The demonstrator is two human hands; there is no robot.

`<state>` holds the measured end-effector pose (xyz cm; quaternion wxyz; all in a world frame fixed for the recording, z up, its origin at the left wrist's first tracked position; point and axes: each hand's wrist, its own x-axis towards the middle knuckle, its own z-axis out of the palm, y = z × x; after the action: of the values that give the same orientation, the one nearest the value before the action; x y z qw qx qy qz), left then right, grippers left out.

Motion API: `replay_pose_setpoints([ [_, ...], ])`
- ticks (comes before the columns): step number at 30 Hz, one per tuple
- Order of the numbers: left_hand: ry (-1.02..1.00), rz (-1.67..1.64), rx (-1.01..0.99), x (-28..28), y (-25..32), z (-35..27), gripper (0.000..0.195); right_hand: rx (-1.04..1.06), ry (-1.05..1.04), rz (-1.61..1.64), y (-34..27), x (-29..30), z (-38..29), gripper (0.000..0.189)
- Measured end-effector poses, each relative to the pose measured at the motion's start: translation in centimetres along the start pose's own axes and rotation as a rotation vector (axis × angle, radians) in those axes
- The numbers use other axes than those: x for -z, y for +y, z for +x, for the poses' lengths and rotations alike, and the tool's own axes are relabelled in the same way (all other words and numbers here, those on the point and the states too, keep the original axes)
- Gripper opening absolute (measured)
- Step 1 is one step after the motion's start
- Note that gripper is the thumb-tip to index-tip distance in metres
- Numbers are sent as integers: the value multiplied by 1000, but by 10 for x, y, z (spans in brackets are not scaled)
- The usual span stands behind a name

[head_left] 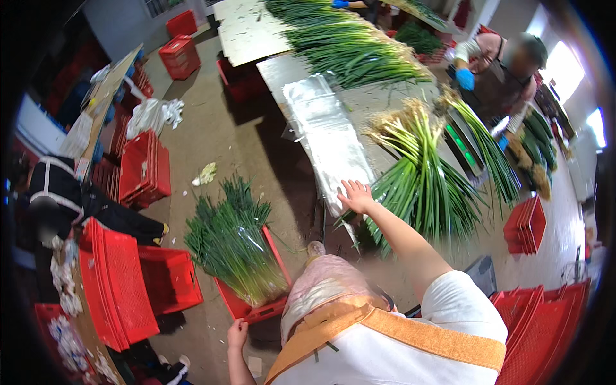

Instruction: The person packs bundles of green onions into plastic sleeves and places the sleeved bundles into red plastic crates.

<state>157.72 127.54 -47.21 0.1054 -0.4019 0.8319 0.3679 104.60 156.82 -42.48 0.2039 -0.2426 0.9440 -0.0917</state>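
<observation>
My right hand [357, 197] is spread, palm down, over the near end of a stack of clear plastic bags [327, 139] on the table. Just right of it lies a large heap of spring onions [423, 173], roots pointing away from me. My left hand [237, 333] hangs low with curled fingers and nothing visible in them. In view it meets the near corner of a red plastic crate [260, 315]; whether it touches the rim is unclear. Bagged spring onions [236, 245] fill that crate, green tops leaning to the far left.
A digital scale [463, 144] with a green display bears more spring onions [486, 139]. Across the table works a person in blue gloves [464, 79]. More onions [356, 48] cover the far table. Red crates [115, 284] stand left; another person [57, 192] bends there. Crates [544, 332] also stand right.
</observation>
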Motion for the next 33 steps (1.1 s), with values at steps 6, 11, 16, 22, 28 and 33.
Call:
replay_pose_setpoints([
  [6, -219, 216, -338, -2, 128, 80, 29, 82, 67, -302, 75, -6, -72, 61],
  [11, -125, 139, -752, -52, 289, 163, 24, 172, 127, -266, 90, -8, -98, 56],
  [16, -118, 209, -1138, -134, 436, 192, 33, 321, 258, -52, 101, 15, -93, 55],
  [22, -236, 766, -832, -188, 496, 229, 63, -76, 770, 39, 179, 110, -48, 59],
  [28, -189, 656, -839, -173, 524, 245, 72, -642, 286, 202, 251, 170, 25, 85],
  [33, -216, 630, -916, -177, 523, 240, 60, -658, 177, 257, 281, 174, 41, 49],
])
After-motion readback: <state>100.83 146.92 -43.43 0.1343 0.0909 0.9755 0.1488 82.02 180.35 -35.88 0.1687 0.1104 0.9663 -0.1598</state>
